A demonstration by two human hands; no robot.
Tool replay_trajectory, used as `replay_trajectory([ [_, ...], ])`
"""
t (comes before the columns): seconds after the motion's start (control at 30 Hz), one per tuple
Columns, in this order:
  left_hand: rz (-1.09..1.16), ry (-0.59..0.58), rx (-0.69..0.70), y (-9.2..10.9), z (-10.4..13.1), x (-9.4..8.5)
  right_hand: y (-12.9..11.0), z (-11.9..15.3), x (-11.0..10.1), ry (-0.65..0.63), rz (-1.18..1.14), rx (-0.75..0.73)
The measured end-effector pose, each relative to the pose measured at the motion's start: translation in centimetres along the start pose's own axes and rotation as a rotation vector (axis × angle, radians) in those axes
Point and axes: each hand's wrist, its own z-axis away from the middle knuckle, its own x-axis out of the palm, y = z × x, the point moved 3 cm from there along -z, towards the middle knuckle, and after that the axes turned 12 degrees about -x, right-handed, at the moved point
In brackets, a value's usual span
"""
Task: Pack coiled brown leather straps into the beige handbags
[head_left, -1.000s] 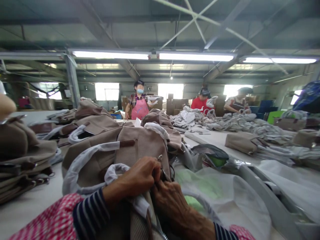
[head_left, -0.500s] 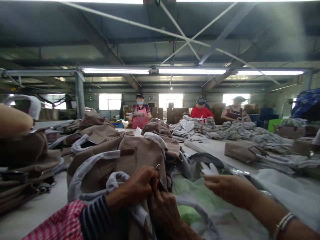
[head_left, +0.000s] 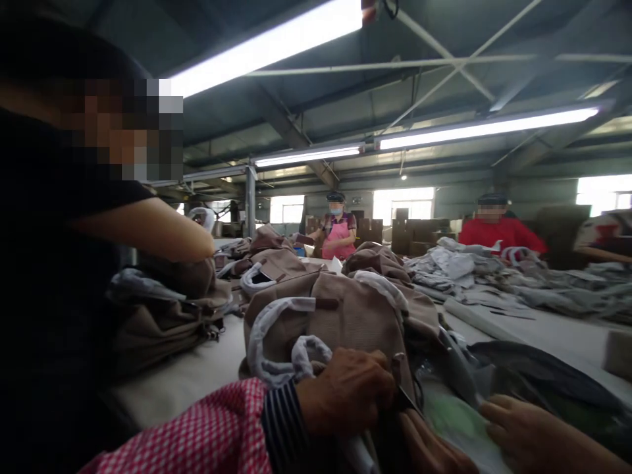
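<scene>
A taupe handbag (head_left: 358, 309) with a white-wrapped handle (head_left: 257, 336) lies in front of me. My left hand (head_left: 345, 392), below a striped cuff and a pink checked sleeve, is closed at the bag's side edge beside a small metal fitting (head_left: 397, 359). A narrow dark piece (head_left: 407, 399) shows between my two hands. Low in the picture, my right hand (head_left: 432, 444) works against the same edge; its fingers point up to the dark piece and are partly cut off by the frame. Exactly what the fingertips pinch is hidden.
Close on the left stands a person in black (head_left: 54, 263). From the right, another person's hand (head_left: 518, 421) reaches over clear plastic with green beneath. More taupe bags (head_left: 168, 329) and pale cloth heaps (head_left: 454, 270) cover the table (head_left: 197, 388). People work on the far side.
My view has swung left and tilted, bringing the person in black into sight. Both my hands stay at the bag's edge. The other person's hand on the right has come lower, onto the plastic.
</scene>
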Motion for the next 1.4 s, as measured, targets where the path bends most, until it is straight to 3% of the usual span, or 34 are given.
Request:
replay_trajectory([
  [0.1,-0.190,0.041,0.061,0.5,0.7,0.8,-0.1,-2.2,1.6,0.111,0.005,-0.071],
  [0.2,-0.249,-0.034,0.004,1.2,1.4,1.0,-3.2,-4.9,3.6,0.082,-0.034,-0.015],
  [0.23,-0.234,-0.068,-0.025,1.4,1.6,0.9,-4.8,-5.8,4.3,0.067,-0.075,0.052],
  [0.27,-0.221,-0.087,-0.046,1.6,1.8,0.9,-6.2,-6.5,5.0,0.085,-0.074,0.229],
  [0.37,-0.212,-0.018,-0.024,2.1,2.0,0.6,-10.2,-8.3,6.5,0.074,-0.078,0.561],
  [0.43,-0.194,0.003,-0.038,2.0,1.8,0.7,-11.4,-9.2,6.9,0.086,-0.168,0.676],
  [0.53,-0.118,-0.015,-0.102,1.6,1.2,1.3,-11.4,-9.7,6.5,0.131,-0.256,0.770],
  [0.8,-0.102,0.022,-0.113,1.0,1.1,2.4,-11.8,-9.3,4.5,0.033,-0.182,0.744],
  [1.07,-0.058,0.057,-0.068,1.2,1.7,2.4,-13.6,-7.5,3.3,-0.242,0.163,0.663],
  [1.27,-0.027,0.048,-0.050,1.2,1.8,2.6,-14.4,-7.6,2.8,-0.323,0.116,0.668],
  [1.4,-0.011,0.064,-0.038,1.1,1.9,2.9,-15.9,-7.3,3.6,-0.377,0.033,0.635],
])
